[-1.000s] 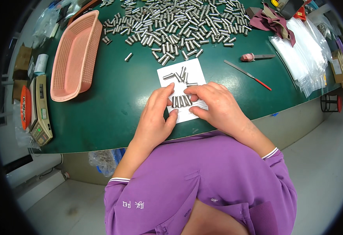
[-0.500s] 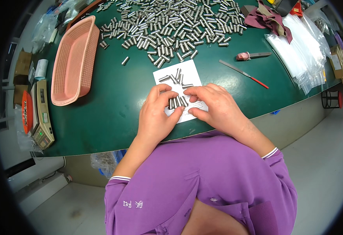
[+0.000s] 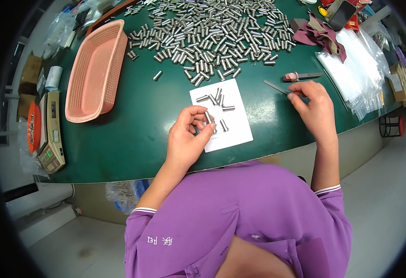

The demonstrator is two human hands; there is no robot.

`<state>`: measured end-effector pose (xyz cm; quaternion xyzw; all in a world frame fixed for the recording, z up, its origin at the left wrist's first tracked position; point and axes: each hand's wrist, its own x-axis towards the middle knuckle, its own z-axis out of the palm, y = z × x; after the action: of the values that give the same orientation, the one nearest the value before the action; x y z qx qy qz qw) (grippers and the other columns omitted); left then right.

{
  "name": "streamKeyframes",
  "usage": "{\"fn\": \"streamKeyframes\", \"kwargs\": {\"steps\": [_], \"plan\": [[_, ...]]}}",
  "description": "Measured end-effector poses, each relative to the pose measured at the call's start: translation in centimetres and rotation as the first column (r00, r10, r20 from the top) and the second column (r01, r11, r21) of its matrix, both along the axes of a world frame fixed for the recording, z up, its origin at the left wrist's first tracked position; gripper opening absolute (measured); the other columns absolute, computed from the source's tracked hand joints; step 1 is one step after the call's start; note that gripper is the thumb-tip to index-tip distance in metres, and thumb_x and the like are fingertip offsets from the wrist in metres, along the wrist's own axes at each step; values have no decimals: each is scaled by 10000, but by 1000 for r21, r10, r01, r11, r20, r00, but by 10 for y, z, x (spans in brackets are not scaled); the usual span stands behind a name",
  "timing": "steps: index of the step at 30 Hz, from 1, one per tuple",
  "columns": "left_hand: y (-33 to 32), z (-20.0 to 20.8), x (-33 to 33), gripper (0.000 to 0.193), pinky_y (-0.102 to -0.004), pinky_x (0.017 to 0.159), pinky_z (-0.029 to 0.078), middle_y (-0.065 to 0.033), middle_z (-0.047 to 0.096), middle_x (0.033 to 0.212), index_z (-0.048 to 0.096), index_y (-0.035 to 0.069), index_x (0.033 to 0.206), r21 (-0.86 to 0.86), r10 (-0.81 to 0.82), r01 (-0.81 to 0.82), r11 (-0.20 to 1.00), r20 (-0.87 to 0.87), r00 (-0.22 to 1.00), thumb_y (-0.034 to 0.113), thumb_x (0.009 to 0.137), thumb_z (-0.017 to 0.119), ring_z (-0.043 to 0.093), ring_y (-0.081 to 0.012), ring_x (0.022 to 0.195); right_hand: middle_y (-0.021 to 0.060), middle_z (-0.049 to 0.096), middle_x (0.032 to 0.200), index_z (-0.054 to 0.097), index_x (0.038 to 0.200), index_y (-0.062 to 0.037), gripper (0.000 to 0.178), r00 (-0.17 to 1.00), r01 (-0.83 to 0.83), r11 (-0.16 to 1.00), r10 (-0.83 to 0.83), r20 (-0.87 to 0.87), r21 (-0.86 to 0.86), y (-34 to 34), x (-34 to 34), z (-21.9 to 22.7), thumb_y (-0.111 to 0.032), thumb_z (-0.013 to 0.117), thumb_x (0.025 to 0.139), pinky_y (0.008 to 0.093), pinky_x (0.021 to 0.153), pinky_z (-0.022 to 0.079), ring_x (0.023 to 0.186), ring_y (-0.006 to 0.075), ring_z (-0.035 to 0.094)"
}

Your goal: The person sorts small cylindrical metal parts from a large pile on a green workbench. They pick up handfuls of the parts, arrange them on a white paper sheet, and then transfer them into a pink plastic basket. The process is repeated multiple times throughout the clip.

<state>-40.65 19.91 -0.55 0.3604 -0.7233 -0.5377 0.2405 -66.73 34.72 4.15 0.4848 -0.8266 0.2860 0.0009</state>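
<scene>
Head view: one metal pin (image 3: 208,116) is showing, pinched in your left grip (image 3: 187,137), over the white paper (image 3: 238,133) where more pins (image 3: 224,125) are lying; your right grip (image 3: 315,110) is pinching a slim file (image 3: 274,86) over the green tabletop (image 3: 136,141).

Wide fisheye view, from head height, facing down, green tabletop (image 3: 136,148) near
</scene>
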Motion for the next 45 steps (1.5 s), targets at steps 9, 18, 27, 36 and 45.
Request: {"fn": "streamKeyframes", "kwargs": {"steps": [9, 18, 27, 36, 45], "plan": [[-3, 2, 0, 383, -192, 662, 446, -5, 594, 895, 576, -2, 1127, 146, 19, -9, 989, -66, 998, 22, 791, 757, 517, -46, 774, 61, 648, 922, 693, 932, -88, 150, 957, 28, 999, -38, -288, -39, 3, -37, -7, -105, 726, 786, 388, 799, 493, 906, 274, 604], [-6, -1, 0, 387, -179, 656, 435, -5, 591, 901, 574, 2, 1117, 225, 34, 1, 974, -153, 988, 4, 782, 769, 500, -36, 753, 79, 616, 811, 650, 840, -61, 122, 998, 56, 989, -56, -6, 133, 3, -7, -20, -97, 742, 769, 409, 727, 492, 816, 284, 592], [0, 3, 3, 370, -179, 650, 414, 16, 619, 851, 585, 9, 1103, 170, 21, 6, 985, -157, 987, -13, 783, 769, 528, -36, 743, 129, 650, 809, 533, 1041, -57, 84, 692, -308, 947, 291, 661, -93, -12, 56, 4, -89, 533, 963, 370, 715, 519, 780, 289, 669], [8, 15, 8, 373, -209, 705, 451, -26, 669, 918, 612, 16, 1060, 239, -64, 104, 966, -168, 984, -24, 743, 804, 565, -53, 786, 74, 666, 710, 704, 841, -118, 148, 817, -405, 911, 401, 415, -81, -40, 80, -10, -251, 655, 880, 394, 582, 504, 645, 282, 649], [9, 9, 9, 357, -236, 741, 524, -76, 686, 954, 610, 3, 1046, 277, -92, 170, 946, -273, 958, -78, 749, 791, 613, -89, 833, 59, 663, 682, 682, 812, -115, 151, 820, -448, 889, 451, 351, -97, -36, 79, -2, -261, 688, 852, 371, 555, 492, 613, 248, 646]]}}
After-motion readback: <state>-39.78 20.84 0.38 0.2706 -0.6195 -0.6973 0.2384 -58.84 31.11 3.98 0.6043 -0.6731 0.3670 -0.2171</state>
